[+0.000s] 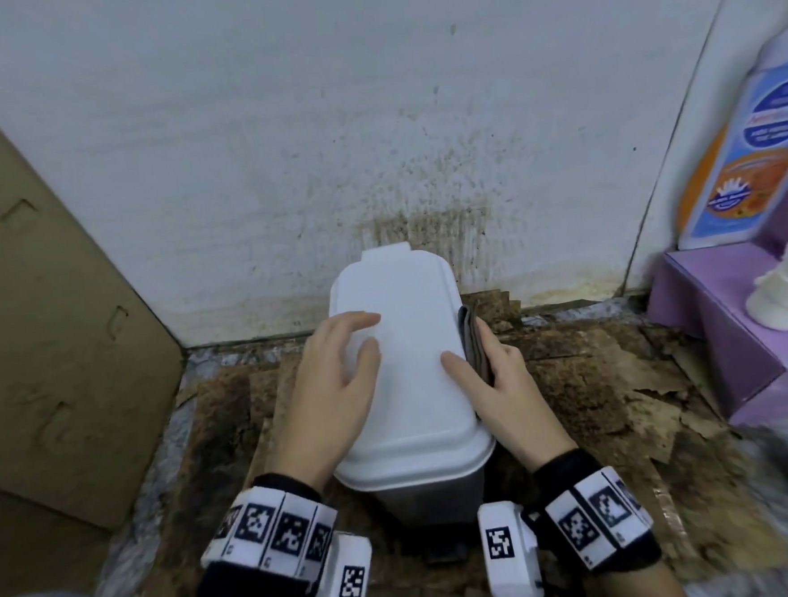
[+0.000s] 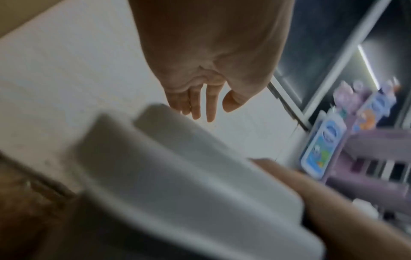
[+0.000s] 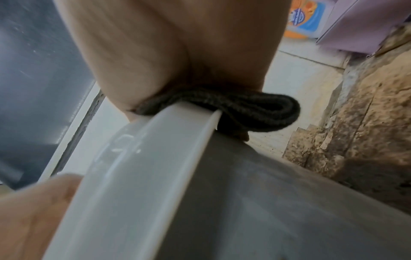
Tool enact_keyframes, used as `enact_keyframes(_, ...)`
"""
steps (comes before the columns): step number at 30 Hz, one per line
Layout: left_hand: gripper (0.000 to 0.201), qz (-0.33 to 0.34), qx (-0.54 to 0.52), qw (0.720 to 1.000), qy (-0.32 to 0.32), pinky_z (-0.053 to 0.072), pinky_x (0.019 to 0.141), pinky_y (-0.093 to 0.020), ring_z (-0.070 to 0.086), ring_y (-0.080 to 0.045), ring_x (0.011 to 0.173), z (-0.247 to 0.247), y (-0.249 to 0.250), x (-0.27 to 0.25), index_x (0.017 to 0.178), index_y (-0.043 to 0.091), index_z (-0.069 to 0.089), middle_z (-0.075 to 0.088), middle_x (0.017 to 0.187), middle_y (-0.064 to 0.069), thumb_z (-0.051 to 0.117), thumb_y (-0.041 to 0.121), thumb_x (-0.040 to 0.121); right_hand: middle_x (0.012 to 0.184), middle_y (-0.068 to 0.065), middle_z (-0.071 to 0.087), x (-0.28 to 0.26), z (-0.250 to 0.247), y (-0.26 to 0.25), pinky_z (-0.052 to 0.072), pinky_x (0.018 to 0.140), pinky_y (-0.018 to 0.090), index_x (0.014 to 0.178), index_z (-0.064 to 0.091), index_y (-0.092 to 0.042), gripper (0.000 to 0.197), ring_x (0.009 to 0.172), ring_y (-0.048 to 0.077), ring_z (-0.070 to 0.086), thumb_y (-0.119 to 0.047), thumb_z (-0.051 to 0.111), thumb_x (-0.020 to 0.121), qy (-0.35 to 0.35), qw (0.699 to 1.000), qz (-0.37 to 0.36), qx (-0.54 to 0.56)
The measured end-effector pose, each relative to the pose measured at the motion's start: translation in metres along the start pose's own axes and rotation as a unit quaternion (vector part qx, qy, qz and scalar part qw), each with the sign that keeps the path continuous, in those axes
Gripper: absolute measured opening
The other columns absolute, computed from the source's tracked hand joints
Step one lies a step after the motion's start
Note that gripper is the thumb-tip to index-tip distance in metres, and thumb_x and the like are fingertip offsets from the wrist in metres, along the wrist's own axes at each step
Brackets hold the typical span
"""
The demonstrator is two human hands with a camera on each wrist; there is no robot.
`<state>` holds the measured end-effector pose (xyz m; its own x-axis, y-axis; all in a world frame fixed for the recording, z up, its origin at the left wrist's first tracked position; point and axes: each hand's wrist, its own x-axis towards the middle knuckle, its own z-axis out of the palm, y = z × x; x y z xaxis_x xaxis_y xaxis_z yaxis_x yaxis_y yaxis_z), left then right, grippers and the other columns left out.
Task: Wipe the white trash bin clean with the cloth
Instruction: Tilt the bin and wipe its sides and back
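The white trash bin stands against the stained wall with its lid down. My left hand rests on the left side of the lid, fingers relaxed and spread; in the left wrist view the left hand shows straight fingers above the blurred bin. My right hand grips the lid's right edge, thumb on top, fingers pressing a folded dark grey cloth against the rim. In the right wrist view the cloth is squeezed between my palm and the lid rim.
A brown cardboard sheet leans at the left. A purple shelf at the right carries a large labelled bottle and a white pump bottle. Torn, stained cardboard covers the floor around the bin.
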<state>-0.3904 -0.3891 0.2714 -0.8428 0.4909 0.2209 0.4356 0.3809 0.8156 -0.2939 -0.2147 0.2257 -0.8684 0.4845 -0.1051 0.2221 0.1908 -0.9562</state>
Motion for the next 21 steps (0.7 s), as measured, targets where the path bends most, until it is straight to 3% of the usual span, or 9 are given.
enact_keyframes(2,0.034,-0.031,0.082,0.996,0.017,0.033,0.113,-0.037,0.035,-0.015,0.136,0.001,-0.005,-0.003,0.138,0.025,0.052,0.045,0.141,0.006,0.049,0.031,0.104,0.139,-0.01,0.042,-0.001,-0.006,0.0,0.043,0.111,0.043,0.156,0.016,-0.052,0.091,0.13,0.014,0.048,-0.08,0.059,0.08,0.002,1.0,0.007,-0.003)
enact_keyframes(4,0.048,-0.126,0.106,0.986,-0.004,0.029,0.113,-0.042,0.029,-0.022,0.138,0.005,-0.005,-0.007,0.144,0.022,0.042,0.036,0.146,-0.003,0.047,0.045,0.102,0.135,-0.011,0.038,-0.004,-0.014,-0.002,0.044,0.109,0.041,0.156,0.017,-0.051,0.09,0.123,0.014,0.048,-0.074,0.062,0.082,0.001,1.0,0.022,-0.009)
enact_keyframes(7,0.062,-0.226,0.049,0.971,-0.058,0.039,0.106,-0.041,0.042,-0.021,0.126,0.014,-0.012,-0.01,0.136,0.027,0.038,0.04,0.142,-0.004,0.047,0.07,0.092,0.132,-0.01,0.041,-0.006,-0.021,-0.006,0.046,0.106,0.043,0.152,0.021,-0.053,0.092,0.122,0.015,0.048,-0.079,0.064,0.076,-0.004,0.999,0.032,-0.031)
enact_keyframes(10,0.072,-0.227,0.031,0.972,-0.055,0.05,0.099,-0.048,0.057,-0.022,0.115,0.018,-0.02,-0.009,0.125,0.033,0.038,0.054,0.127,0.003,0.048,0.087,0.078,0.132,-0.006,0.045,-0.004,-0.017,-0.005,0.049,0.104,0.048,0.152,0.025,-0.05,0.098,0.124,0.018,0.05,-0.083,0.066,0.069,0.002,0.997,0.038,-0.064)
enact_keyframes(17,0.066,-0.212,-0.004,0.977,-0.035,0.054,0.093,-0.046,0.062,-0.016,0.108,0.016,-0.013,-0.01,0.129,0.03,0.045,0.06,0.118,0.011,0.061,0.075,0.083,0.133,-0.007,0.046,-0.008,-0.011,-0.002,0.044,0.108,0.053,0.149,0.03,-0.046,0.098,0.132,0.017,0.04,-0.082,0.066,0.065,0.037,0.998,0.02,-0.041)
enact_keyframes(21,0.058,-0.193,-0.017,0.98,-0.042,0.056,0.091,-0.041,0.064,-0.01,0.105,0.011,-0.014,-0.007,0.125,0.033,0.048,0.062,0.114,0.018,0.064,0.07,0.084,0.141,-0.006,0.038,-0.016,0.0,-0.004,0.035,0.116,0.051,0.158,0.021,-0.033,0.117,0.142,0.018,0.031,-0.082,0.064,0.06,0.082,0.996,0.032,-0.019)
